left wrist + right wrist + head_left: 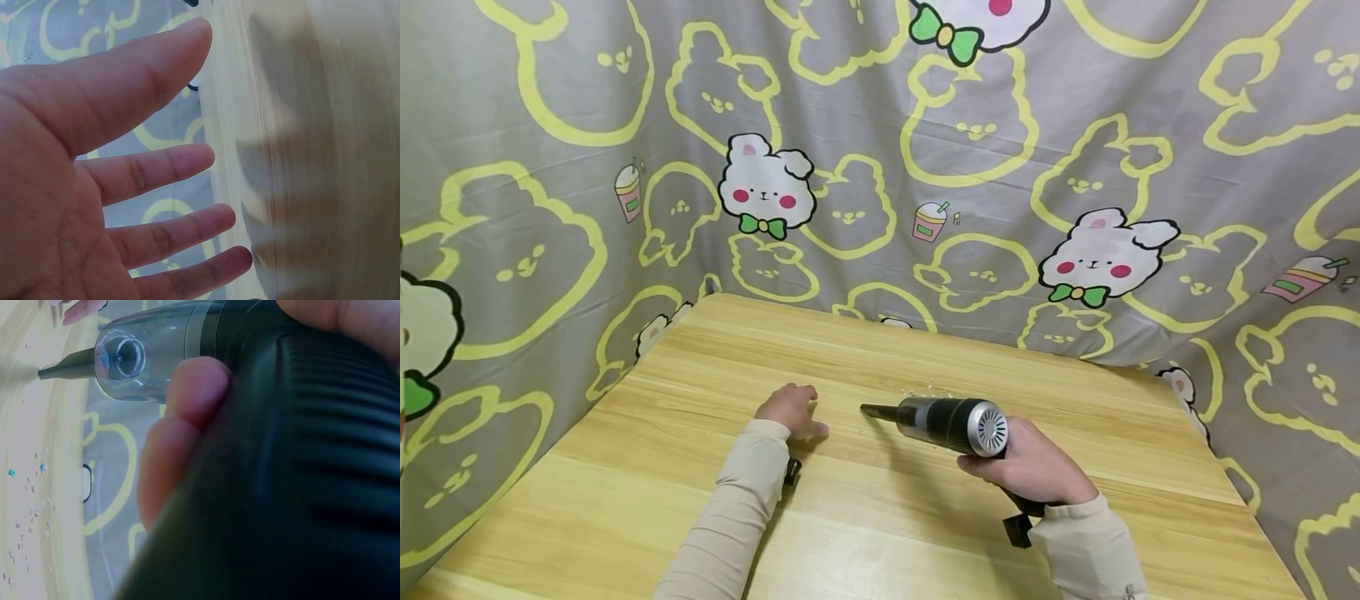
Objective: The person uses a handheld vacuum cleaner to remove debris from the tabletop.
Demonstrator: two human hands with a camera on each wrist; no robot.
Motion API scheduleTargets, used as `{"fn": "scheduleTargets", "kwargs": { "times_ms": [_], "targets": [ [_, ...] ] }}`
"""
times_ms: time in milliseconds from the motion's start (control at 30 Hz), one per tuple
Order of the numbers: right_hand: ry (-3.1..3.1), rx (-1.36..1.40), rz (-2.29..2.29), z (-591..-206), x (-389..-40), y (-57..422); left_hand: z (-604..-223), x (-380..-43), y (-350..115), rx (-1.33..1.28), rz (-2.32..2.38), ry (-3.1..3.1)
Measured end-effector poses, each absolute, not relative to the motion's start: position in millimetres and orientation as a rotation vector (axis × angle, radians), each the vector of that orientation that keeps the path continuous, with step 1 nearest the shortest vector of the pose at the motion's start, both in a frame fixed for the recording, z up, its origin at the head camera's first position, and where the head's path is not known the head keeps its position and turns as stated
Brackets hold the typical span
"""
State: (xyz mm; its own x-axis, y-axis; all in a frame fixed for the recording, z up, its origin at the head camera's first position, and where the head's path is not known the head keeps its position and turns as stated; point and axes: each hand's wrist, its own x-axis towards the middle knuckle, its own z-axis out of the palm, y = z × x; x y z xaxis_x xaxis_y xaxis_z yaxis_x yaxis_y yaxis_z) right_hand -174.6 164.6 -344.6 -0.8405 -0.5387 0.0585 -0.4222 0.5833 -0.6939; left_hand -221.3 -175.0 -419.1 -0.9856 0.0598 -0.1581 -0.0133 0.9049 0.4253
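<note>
My right hand (1045,467) grips the black handle of a handheld vacuum cleaner (951,423), fingers curled round it in the right wrist view. Its narrow black nozzle (69,365) points left and down at the wooden tabletop; whether the tip touches the wood I cannot tell. A few coloured bits show inside the clear dust cup (140,353). Small scraps (28,531), pale with some blue ones, lie scattered on the table, partly hidden behind the vacuum in the head view. To the left of the nozzle, my left hand (790,410) holds nothing, its fingers spread and relaxed.
The light wooden table (647,467) reaches back to a grey curtain (865,125) with yellow rabbit outlines, which hangs along the back and both sides. Dark wrist straps with small black mounts sit at both cuffs.
</note>
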Motion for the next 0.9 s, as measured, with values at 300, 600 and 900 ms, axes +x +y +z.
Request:
{"fn": "scheduleTargets", "kwargs": {
  "times_ms": [300,600,900],
  "targets": [
    [2.674,-0.817,-1.072,-344,-173,164,-417,-220,-173,0.036,0.647,2.892],
    [2.686,-0.843,-1.04,-341,-171,165,-416,-218,-169,0.049,0.668,2.888],
    [2.673,-0.847,-1.032,-340,-169,167,-418,-218,-164,0.045,0.652,2.887]
  ]
}}
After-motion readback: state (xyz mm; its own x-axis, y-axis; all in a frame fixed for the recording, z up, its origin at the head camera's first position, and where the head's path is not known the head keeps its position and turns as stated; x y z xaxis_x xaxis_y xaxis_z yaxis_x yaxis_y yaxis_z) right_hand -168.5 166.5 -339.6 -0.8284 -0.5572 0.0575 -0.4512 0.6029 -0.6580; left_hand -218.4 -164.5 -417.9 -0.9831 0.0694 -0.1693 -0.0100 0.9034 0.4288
